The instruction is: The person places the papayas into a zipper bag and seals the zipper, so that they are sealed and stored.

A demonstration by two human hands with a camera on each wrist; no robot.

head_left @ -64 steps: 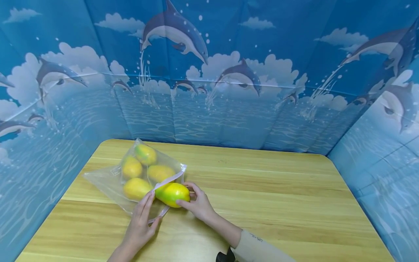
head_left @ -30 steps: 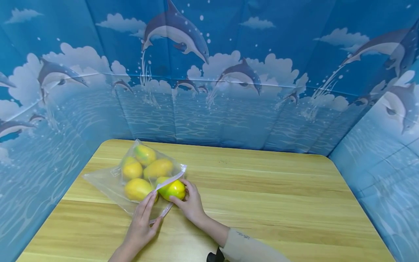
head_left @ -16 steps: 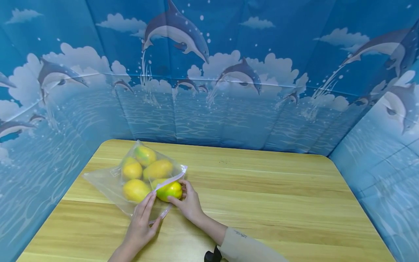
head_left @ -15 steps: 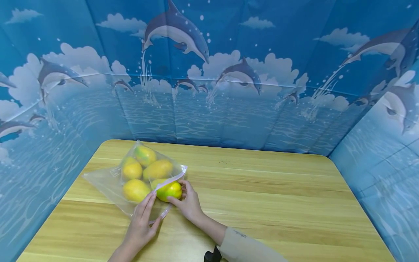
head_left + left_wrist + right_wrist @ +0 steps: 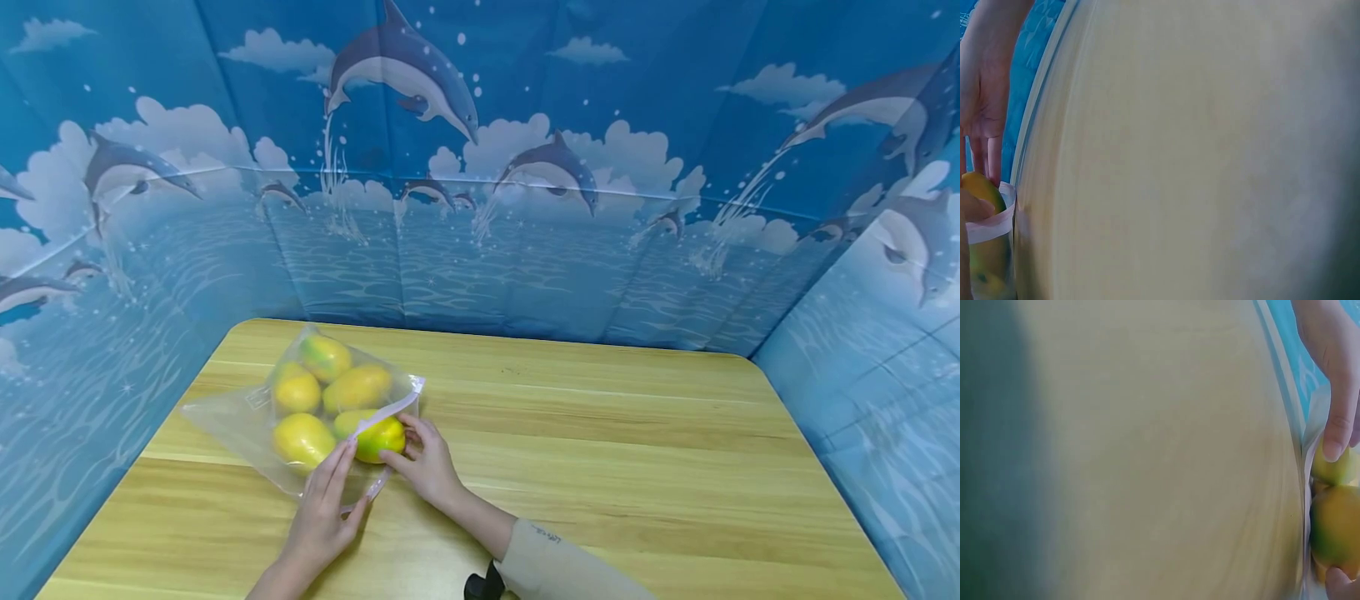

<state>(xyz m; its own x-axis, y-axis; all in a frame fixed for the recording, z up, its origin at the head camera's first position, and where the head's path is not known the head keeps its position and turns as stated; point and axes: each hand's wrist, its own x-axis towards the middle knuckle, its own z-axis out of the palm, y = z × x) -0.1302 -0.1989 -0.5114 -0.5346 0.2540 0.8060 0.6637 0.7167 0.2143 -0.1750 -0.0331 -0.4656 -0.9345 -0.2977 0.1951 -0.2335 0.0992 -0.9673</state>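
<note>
A clear plastic bag (image 5: 228, 417) with a whitish strip along its mouth lies at the left of the table, several yellow-green mangoes inside, such as the front-left mango (image 5: 303, 442). Through the bag's mouth passes another mango (image 5: 381, 440), its inner part under the film. My right hand (image 5: 429, 467) grips that mango's outer end between thumb and fingers. My left hand (image 5: 322, 517) rests its straight fingers on the strip, thumb apart near the lower lip of the mouth. The left wrist view shows the strip (image 5: 991, 228) crossing the mango.
The wooden table (image 5: 600, 450) has rounded far corners. A blue cloth (image 5: 525, 267) printed with dolphins hangs behind it and at both sides. Below my right sleeve, a black object (image 5: 483, 585) shows at the bottom edge.
My right hand has moved left, taking its mango from outside the mouth partly into the bag. The bagged mangoes have shifted slightly left. My left hand has stayed at the mouth.
</note>
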